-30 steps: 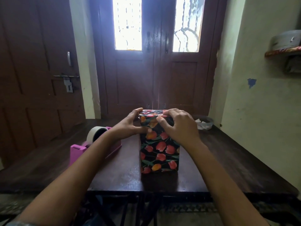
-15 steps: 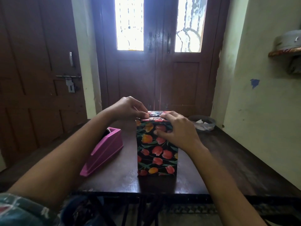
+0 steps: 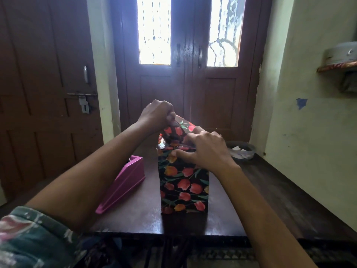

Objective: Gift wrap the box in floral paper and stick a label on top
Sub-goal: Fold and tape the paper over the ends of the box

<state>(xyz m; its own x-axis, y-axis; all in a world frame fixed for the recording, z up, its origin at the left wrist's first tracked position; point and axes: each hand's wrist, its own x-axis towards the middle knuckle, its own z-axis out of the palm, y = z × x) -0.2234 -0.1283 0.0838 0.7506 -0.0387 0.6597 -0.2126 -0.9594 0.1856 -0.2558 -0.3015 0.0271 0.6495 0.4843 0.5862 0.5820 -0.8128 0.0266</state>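
Observation:
A tall box (image 3: 184, 187) wrapped in black paper with red and orange tulips stands upright near the front of the dark wooden table (image 3: 274, 194). At its top a paper flap (image 3: 180, 125) sticks up and back. My left hand (image 3: 157, 114) pinches that flap from the left, fingers curled. My right hand (image 3: 204, 150) lies over the box's top front edge, fingers pressing the folded paper down and thumb against the front face. No label is visible.
A pink tape dispenser (image 3: 123, 182) sits on the table left of the box, partly behind my left forearm. A round dish with crumpled paper (image 3: 241, 150) stands at the back right. A brown double door is behind; a wall with a shelf is at right.
My left hand rose from the box's top left edge and lifted the paper flap upward. My right hand stayed on the top front edge. The view moved closer.

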